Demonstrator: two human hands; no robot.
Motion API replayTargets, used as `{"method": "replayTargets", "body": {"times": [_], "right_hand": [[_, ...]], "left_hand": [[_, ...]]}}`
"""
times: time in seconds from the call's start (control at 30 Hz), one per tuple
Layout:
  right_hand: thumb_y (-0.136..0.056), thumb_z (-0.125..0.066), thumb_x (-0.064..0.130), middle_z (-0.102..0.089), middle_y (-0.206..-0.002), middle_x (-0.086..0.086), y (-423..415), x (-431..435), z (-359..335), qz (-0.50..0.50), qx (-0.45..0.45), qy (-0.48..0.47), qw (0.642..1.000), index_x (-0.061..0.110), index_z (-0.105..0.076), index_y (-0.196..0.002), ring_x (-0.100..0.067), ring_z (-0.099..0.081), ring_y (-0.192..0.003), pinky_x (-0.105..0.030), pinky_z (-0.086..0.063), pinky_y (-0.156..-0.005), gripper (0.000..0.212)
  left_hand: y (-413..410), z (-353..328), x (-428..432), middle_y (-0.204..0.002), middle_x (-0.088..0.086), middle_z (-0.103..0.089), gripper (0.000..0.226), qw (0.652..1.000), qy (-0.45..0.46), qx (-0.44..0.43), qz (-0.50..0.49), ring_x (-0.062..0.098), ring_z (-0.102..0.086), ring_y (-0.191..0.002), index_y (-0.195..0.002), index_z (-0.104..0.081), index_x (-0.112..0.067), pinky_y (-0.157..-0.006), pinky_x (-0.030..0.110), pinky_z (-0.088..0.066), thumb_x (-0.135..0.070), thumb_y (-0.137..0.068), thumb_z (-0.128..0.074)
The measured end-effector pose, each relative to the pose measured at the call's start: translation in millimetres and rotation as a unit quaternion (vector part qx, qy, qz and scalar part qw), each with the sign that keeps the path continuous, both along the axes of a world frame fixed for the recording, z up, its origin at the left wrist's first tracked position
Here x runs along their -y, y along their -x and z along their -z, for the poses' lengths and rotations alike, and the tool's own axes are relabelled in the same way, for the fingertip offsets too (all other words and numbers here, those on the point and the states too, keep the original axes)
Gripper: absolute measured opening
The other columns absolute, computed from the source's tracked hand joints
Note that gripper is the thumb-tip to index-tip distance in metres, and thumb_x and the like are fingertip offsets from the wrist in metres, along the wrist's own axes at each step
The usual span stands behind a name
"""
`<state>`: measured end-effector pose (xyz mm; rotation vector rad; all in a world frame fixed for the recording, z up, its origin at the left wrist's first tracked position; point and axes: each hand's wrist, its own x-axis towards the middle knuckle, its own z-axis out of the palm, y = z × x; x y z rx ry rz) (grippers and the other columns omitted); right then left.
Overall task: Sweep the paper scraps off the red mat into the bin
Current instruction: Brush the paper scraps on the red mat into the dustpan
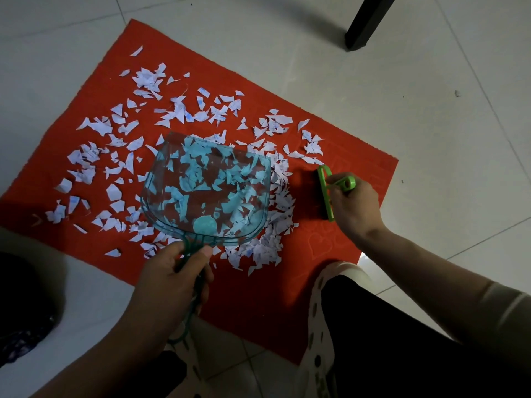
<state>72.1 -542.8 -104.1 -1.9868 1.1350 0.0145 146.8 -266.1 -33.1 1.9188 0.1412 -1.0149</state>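
Right hand [355,209] gripping brush [325,193], paper scraps [283,205] lying at its 9 o'clock; left hand [172,280] gripping dustpan [207,188], apparently raised over them.

A home: pale floor tiles [431,124], a dark furniture leg [367,21].

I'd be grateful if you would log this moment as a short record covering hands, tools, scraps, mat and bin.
left hand: grips dustpan handle
right hand: holds brush
dustpan: translucent teal, over the scraps
brush: green, on mat, right of the pile
scraps: scattered on mat, piled by dustpan
mat: red, on tiled floor
bin: dark, lower left, beside mat
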Motion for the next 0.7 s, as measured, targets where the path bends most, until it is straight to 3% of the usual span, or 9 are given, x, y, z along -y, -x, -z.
{"method": "replayTargets", "body": {"times": [0.1,0.3,0.4,0.5,0.6,0.7], "right_hand": [[-0.098,-0.048,0.016,-0.061,-0.107,0.005,-3.8,-8.0,-2.3,-0.034,0.028,-0.03,0.999,0.019,-0.065,-0.113,-0.002,-0.06,-0.076,-0.011,-0.049,-0.048,0.023],[-0.097,-0.047,0.017,-0.066,-0.096,0.002,3.6,-0.7,-7.2,0.036,0.067,-0.004,0.997,0.024,-0.063,-0.098,-0.015,-0.065,-0.08,-0.023,-0.054,-0.055,0.018],[-0.098,-0.045,0.016,-0.063,-0.091,0.004,11.8,2.6,-3.7,0.051,0.039,0.036,0.997,0.023,-0.063,-0.098,-0.007,-0.059,-0.074,-0.025,-0.051,-0.056,0.019],[-0.1,-0.046,0.02,-0.057,-0.094,0.008,12.9,-1.1,0.7,0.035,0.005,0.023,0.999,0.024,-0.063,-0.103,-0.001,-0.053,-0.07,-0.018,-0.049,-0.054,0.018],[-0.098,-0.049,0.018,-0.059,-0.088,0.016,8.2,-10.4,-1.2,-0.001,0.02,-0.025,0.999,0.024,-0.065,-0.105,-0.006,-0.062,-0.072,-0.031,-0.058,-0.058,0.019],[-0.096,-0.048,0.014,-0.065,-0.093,0.008,4.5,-10.1,-4.3,0.004,0.057,-0.01,0.998,0.022,-0.065,-0.102,-0.012,-0.066,-0.077,-0.021,-0.055,-0.051,0.02]], "left_hand": [[-0.5,-0.1,-0.1,-0.047,0.002,-0.059,0.03,1.0,-0.004,-0.003,0.003,0.009,-0.048,-0.035,-0.076,-0.058,-0.004,-0.035,0.017,-0.042,-0.027,-0.094,-0.051],[-0.3,-1.0,-0.1,-0.046,0.001,-0.057,0.031,1.0,-0.007,0.007,0.005,0.006,-0.046,-0.033,-0.075,-0.057,-0.004,-0.033,0.015,-0.038,-0.027,-0.095,-0.05],[-0.2,-0.9,0.8,-0.046,-0.001,-0.058,0.03,1.0,-0.008,0.004,0.003,0.005,-0.047,-0.033,-0.076,-0.057,-0.005,-0.033,0.014,-0.039,-0.026,-0.095,-0.05],[0.4,-0.2,1.8,-0.047,-0.002,-0.059,0.027,1.0,-0.007,-0.006,0.0,0.006,-0.048,-0.034,-0.078,-0.058,-0.007,-0.034,0.015,-0.04,-0.026,-0.094,-0.05],[0.7,0.2,2.4,-0.048,-0.001,-0.06,0.028,1.0,-0.007,-0.011,-0.001,0.007,-0.049,-0.035,-0.078,-0.058,-0.005,-0.035,0.016,-0.042,-0.027,-0.094,-0.05],[0.3,0.4,2.0,-0.049,-0.001,-0.059,0.028,1.0,-0.008,-0.017,-0.007,0.007,-0.049,-0.036,-0.078,-0.058,-0.005,-0.035,0.016,-0.042,-0.027,-0.094,-0.051]]}}
